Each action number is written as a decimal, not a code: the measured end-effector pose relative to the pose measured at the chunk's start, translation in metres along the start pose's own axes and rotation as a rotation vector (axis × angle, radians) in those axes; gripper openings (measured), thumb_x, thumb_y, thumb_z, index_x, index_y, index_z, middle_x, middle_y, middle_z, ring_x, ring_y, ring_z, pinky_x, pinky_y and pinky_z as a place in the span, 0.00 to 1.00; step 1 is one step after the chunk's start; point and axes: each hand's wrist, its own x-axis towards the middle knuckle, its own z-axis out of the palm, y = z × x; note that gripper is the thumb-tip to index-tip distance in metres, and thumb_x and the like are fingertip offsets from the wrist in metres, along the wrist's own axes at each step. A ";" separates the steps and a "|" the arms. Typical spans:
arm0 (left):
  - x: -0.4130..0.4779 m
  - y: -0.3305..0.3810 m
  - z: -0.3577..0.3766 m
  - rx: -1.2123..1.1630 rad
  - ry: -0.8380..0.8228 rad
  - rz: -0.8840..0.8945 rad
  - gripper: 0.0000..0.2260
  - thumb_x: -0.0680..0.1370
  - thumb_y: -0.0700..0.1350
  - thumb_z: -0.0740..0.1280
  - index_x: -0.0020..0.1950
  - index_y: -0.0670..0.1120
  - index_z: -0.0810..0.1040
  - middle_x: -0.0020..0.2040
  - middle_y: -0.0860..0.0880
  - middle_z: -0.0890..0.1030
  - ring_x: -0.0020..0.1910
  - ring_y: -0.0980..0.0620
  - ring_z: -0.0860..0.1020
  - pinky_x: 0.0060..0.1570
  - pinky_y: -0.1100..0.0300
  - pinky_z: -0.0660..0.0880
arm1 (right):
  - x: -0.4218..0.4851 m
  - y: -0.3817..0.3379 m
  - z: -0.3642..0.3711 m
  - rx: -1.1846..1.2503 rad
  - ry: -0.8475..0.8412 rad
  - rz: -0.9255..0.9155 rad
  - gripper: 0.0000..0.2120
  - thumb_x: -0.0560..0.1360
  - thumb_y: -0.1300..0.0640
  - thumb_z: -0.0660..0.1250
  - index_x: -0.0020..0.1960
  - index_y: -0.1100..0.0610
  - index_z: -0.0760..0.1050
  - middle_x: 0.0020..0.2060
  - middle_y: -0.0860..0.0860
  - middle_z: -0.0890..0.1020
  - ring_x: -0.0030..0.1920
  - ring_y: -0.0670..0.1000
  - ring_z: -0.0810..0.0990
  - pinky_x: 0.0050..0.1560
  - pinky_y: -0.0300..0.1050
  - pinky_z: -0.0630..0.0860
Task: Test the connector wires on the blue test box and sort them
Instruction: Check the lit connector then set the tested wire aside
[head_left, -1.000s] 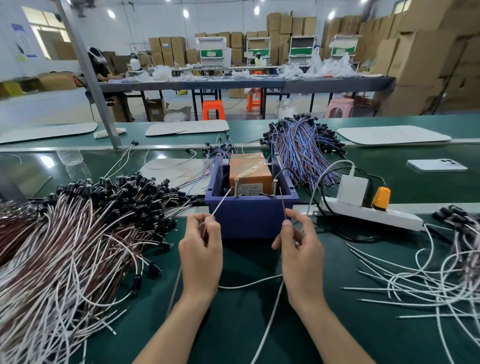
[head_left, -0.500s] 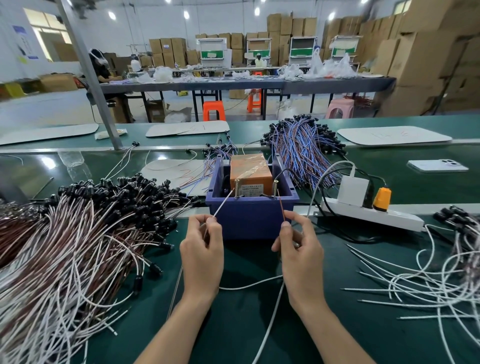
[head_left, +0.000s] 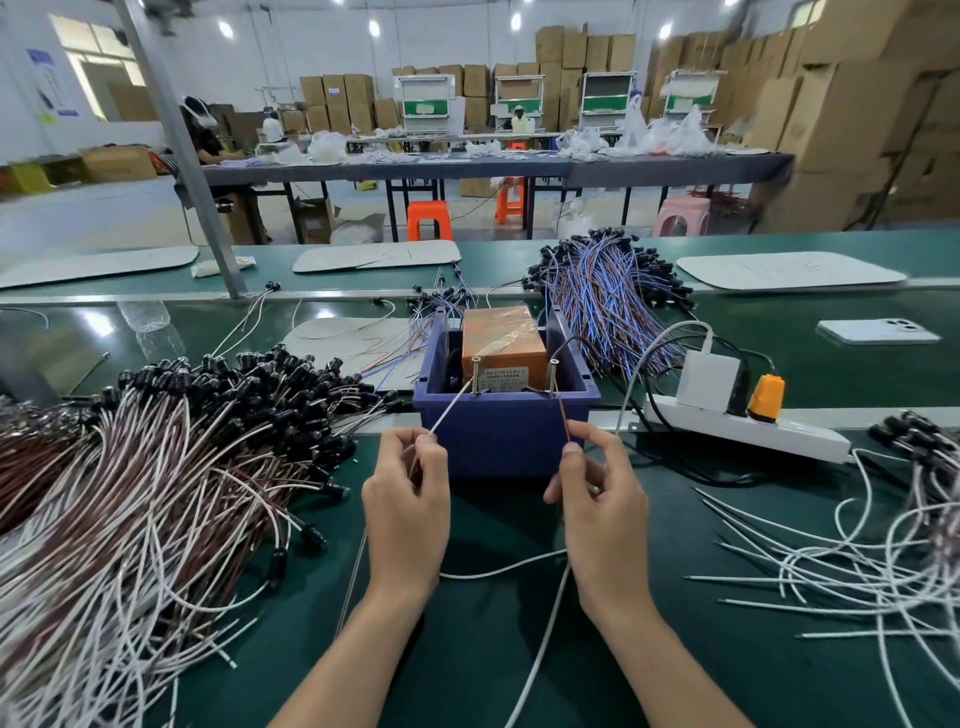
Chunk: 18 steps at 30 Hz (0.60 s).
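Hardly changed: mid-frame, left hand (head_left: 408, 512) pinches white lead (head_left: 451, 410), right hand (head_left: 602, 512) brown lead (head_left: 565, 421), against blue test box (head_left: 498, 436) screws (head_left: 476, 374); testing likely continues.

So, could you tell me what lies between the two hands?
The front of the box and belt, between left hand and right hand, in the head view.

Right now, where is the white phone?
In the head view, the white phone lies flat at the far right, behind the power strip and right of the blue-and-brown wire bundle.
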 end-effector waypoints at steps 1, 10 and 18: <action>0.000 0.000 0.000 -0.001 0.000 -0.001 0.06 0.79 0.50 0.59 0.44 0.57 0.72 0.29 0.58 0.74 0.26 0.58 0.67 0.27 0.67 0.63 | 0.000 0.000 0.000 0.000 -0.001 -0.004 0.08 0.83 0.46 0.61 0.56 0.33 0.74 0.31 0.49 0.81 0.26 0.42 0.72 0.30 0.34 0.68; 0.000 -0.002 0.000 0.000 -0.001 0.002 0.06 0.79 0.51 0.59 0.44 0.57 0.72 0.29 0.59 0.74 0.26 0.58 0.68 0.28 0.67 0.64 | 0.000 0.002 0.002 -0.003 0.028 -0.010 0.13 0.77 0.37 0.58 0.59 0.35 0.75 0.34 0.46 0.82 0.37 0.47 0.82 0.42 0.43 0.76; 0.000 -0.003 0.000 0.004 -0.009 -0.004 0.05 0.80 0.50 0.59 0.45 0.55 0.73 0.28 0.59 0.73 0.26 0.57 0.67 0.27 0.65 0.64 | 0.000 0.002 0.002 -0.002 0.022 0.000 0.08 0.81 0.44 0.61 0.59 0.35 0.75 0.34 0.46 0.82 0.37 0.46 0.82 0.43 0.43 0.76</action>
